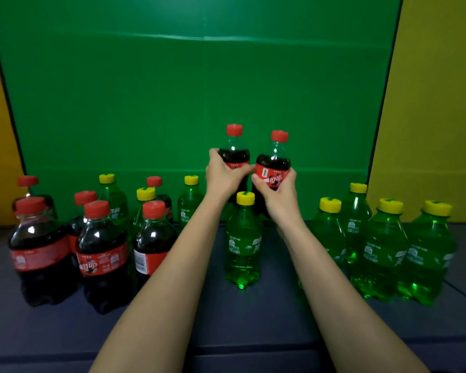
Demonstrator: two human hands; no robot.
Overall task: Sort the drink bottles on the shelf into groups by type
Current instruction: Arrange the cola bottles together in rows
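Against the green backdrop (pixel 172 90), the dark shelf (pixel 253 332) carries an unfinished sort. The left cluster is mixed: cola bottles (pixel 41 251) with three stray green bottles (pixel 190 205) standing among them. The right group (pixel 382 251), four green bottles, is uniform. A lone green bottle (pixel 244 246) stands at centre. Behind it, the left hand (pixel 222 176) is wrapped round the first held cola (pixel 234 154) and the right hand (pixel 280 192) round the second held cola (pixel 273 170). Both appear raised, but their bases are hidden. Remaining, by estimate: held colas go left, four greens go right.
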